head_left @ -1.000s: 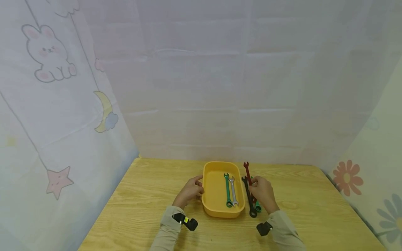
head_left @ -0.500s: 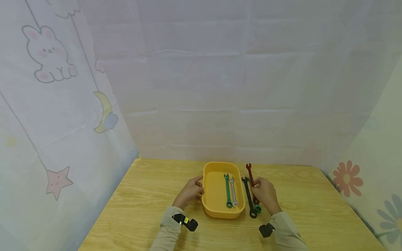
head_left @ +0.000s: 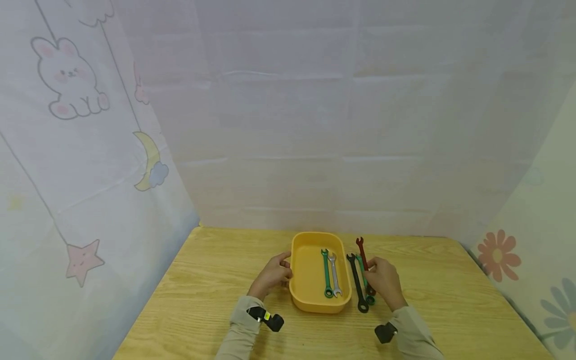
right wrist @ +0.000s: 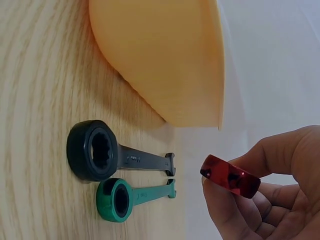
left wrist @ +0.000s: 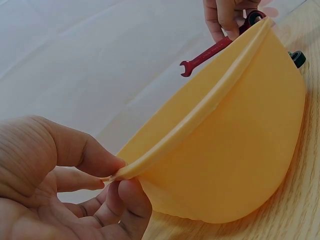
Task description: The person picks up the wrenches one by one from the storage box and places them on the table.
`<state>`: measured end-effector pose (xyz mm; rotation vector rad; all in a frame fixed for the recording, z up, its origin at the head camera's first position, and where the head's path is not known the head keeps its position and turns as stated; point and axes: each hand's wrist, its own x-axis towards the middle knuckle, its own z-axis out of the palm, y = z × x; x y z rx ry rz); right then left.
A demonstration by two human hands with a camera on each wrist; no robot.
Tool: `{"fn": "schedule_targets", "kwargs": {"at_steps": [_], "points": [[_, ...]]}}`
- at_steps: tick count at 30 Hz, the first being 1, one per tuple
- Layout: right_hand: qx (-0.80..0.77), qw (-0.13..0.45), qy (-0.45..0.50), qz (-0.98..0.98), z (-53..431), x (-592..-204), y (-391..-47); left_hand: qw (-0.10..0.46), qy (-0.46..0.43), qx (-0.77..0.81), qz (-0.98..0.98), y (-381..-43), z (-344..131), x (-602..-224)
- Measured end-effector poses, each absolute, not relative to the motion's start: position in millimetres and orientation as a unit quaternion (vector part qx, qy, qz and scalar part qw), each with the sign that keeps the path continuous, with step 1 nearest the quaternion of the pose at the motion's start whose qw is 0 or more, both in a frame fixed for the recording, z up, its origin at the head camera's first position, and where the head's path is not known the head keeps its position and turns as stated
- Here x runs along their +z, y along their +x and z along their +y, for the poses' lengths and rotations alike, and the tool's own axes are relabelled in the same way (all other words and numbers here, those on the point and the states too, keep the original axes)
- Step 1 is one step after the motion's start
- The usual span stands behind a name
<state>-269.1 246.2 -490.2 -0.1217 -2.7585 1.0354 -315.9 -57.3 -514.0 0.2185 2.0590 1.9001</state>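
Note:
My left hand pinches the left rim of a yellow plastic tub, thumb on top and fingers beneath, as the left wrist view shows. Inside the tub a green wrench and a silver wrench lie side by side, toward its right wall. My right hand holds a red wrench between thumb and fingers, raised above the table right of the tub. Below it on the table lie a black wrench and a second green wrench, close together.
The wooden table reaches to a pale hanging sheet at the back. Printed cloth stands along the left and right sides. Each wrist carries a small black camera, such as the left one.
My right hand has shifted to the right with the red wrench, uncovering more of the green wrench on the table. The left hand and the tub have stayed in place.

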Motion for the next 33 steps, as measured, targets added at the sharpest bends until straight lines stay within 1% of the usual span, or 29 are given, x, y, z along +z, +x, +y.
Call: {"fn": "schedule_targets", "kwargs": {"at_steps": [33], "points": [[0.345,0.096,-0.043,-0.933,261,-508,-265,0.162,0.081,0.662,0.727,-313,-59,-514]]}}
